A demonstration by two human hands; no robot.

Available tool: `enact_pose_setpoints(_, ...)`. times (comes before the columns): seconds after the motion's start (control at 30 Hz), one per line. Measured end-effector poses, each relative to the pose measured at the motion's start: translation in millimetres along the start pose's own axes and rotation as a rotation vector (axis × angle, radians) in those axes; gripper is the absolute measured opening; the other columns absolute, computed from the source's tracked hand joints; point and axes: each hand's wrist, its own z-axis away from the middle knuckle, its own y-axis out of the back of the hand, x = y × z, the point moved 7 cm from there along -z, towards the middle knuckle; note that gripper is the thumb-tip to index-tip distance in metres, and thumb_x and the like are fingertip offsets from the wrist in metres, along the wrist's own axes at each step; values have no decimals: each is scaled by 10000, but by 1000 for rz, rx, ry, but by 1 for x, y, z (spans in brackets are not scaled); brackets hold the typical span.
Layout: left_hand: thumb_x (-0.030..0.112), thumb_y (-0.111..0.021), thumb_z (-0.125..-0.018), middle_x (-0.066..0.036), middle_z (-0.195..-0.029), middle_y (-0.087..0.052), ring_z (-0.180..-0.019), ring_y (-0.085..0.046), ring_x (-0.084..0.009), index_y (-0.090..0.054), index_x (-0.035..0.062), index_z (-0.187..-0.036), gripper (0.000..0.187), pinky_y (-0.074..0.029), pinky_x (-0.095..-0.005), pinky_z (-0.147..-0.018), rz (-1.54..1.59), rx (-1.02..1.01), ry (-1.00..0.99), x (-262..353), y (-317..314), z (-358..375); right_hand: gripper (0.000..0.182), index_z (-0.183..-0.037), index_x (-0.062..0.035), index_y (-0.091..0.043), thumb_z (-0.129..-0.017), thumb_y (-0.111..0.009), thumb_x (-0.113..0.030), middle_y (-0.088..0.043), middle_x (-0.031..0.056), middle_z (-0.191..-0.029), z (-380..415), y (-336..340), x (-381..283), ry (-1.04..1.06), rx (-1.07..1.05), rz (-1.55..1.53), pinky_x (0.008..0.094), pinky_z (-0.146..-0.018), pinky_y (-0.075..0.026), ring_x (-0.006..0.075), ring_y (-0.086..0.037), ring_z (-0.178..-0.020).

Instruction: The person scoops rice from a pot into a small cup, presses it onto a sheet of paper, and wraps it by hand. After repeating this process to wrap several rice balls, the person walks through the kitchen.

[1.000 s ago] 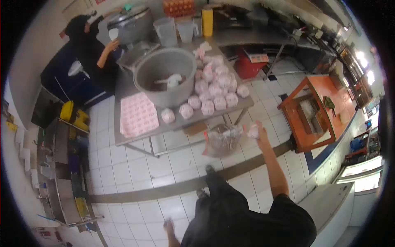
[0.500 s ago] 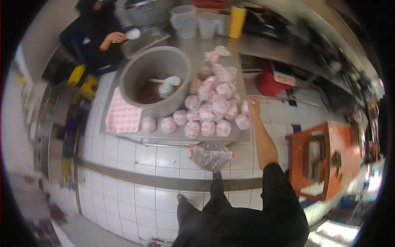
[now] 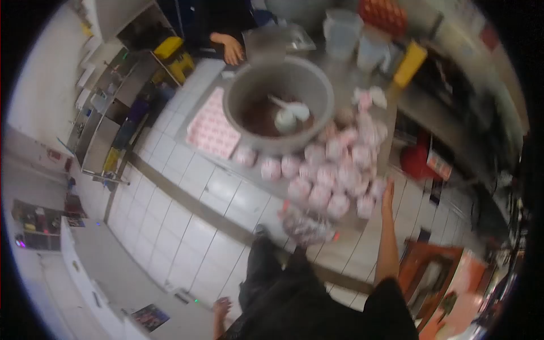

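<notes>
A heap of paper-wrapped, pink-printed balls (image 3: pixel 326 175) covers the right part of the metal table. My right hand (image 3: pixel 388 194) is at the heap's right edge, fingers stretched out, beside a wrapped ball (image 3: pixel 377 187); blur hides whether it touches. My left hand (image 3: pixel 222 307) hangs low by my body, away from the table, fingers loosely apart and holding nothing visible. Behind the heap stands a large grey pot (image 3: pixel 326 96) with dark contents, a white scoop (image 3: pixel 297 110) and a pale round thing inside. Printed pink sheets (image 3: pixel 212 126) lie left of the pot.
A co-worker's hand (image 3: pixel 231 50) is near the pot's far left rim. Plastic jugs (image 3: pixel 341 35) and a yellow container (image 3: pixel 410 63) stand at the back. A filled clear bag (image 3: pixel 306 224) is by the table's front edge. An orange stand (image 3: pixel 433 277) is at right.
The view has turned and shifted left, so the table appears tilted. My left hand has come into view. My right hand stays beside the heap. The co-worker's hand has moved nearer the pot.
</notes>
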Motion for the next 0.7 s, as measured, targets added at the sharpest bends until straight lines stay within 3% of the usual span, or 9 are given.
enact_pose_setpoints(0.1, 242, -636, -940, -121, -898, -740, -750, -717, -204, -708, 61, -1080, 239, -563, -365, -595, -38, 107, -182, 60, 28, -37, 691, -1428, -32, -484, -1024, -398, -585, -520, 112, -1420, -26, 32, 73, -277, 215, -6, 364, -1098, -368, 246, -491, -1292)
enact_pose_setpoints(0.17, 239, -628, -917, -148, -883, -743, -751, -725, -224, -708, 41, -1045, 249, -572, -376, -643, -893, 175, -607, 101, 38, -77, 631, -1363, -13, -524, -1021, -447, -538, -572, 115, -1320, -9, 45, 49, -195, 267, 79, 357, -1006, -422, 236, -544, -1176)
enact_pose_setpoints(0.33, 221, -660, -873, -147, -893, -749, -748, -727, -231, -718, 40, -982, 220, -563, -357, -645, -447, -15, -293, 206, 76, -152, 389, -1188, 2, -593, -1014, -570, -345, -664, 85, -1061, 26, 55, -157, 203, 621, 374, 309, -823, -499, 176, -621, -927)
enact_pose_setpoints(0.4, 165, -685, -832, -126, -842, -742, -704, -713, -224, -723, 64, -945, 156, -558, -336, -626, -453, -43, -258, 287, 91, -155, 233, -1112, -22, -614, -1003, -600, -227, -678, 55, -993, 19, 1, -272, 169, 468, 233, 278, -798, -512, 143, -645, -890)
enact_pose_setpoints(0.47, 100, -671, -798, -93, -811, -728, -716, -700, -195, -720, 85, -926, 138, -552, -326, -625, -676, -75, -814, 348, 124, -228, 176, -1101, -37, -637, -986, -613, -168, -681, 54, -972, 4, -77, -361, 343, 370, 184, 272, -797, -514, 145, -655, -881)
enact_pose_setpoints(0.53, 9, -586, -792, -107, -857, -731, -803, -702, -223, -717, 94, -918, 200, -555, -345, -705, -503, 29, -836, 458, 155, -238, 151, -1067, -28, -645, -962, -637, -136, -681, 44, -940, -6, -182, -426, 307, 143, 278, 270, -774, -512, 121, -647, -883)
enact_pose_setpoints(0.6, 162, -549, -974, -150, -842, -719, -807, -690, -245, -702, -14, -974, 234, -532, -355, -730, -602, 290, -1010, 599, 158, -202, 145, -1052, -31, -658, -940, -637, -119, -700, 98, -887, -21, -294, -447, 320, -199, 429, 301, -752, -519, 165, -687, -876)
enact_pose_setpoints(0.63, 212, -537, -1023, -172, -859, -711, -795, -670, -230, -671, -69, -1008, 311, -518, -353, -727, -326, 194, -1190, 677, 144, -149, 214, -1076, -37, -667, -924, -667, -186, -702, 144, -940, -32, -340, -427, 275, -443, 515, 373, -773, -531, 246, -700, -910)
enact_pose_setpoints(0.7, 146, -564, -1006, -140, -909, -698, -813, -619, -184, -658, -63, -1052, 234, -500, -333, -748, -267, 90, -1310, 805, 112, -51, 447, -1228, -71, -628, -859, -749, -293, -663, 198, -1118, -62, -414, -358, 259, -727, 833, 431, -846, -535, 339, -677, -1008)
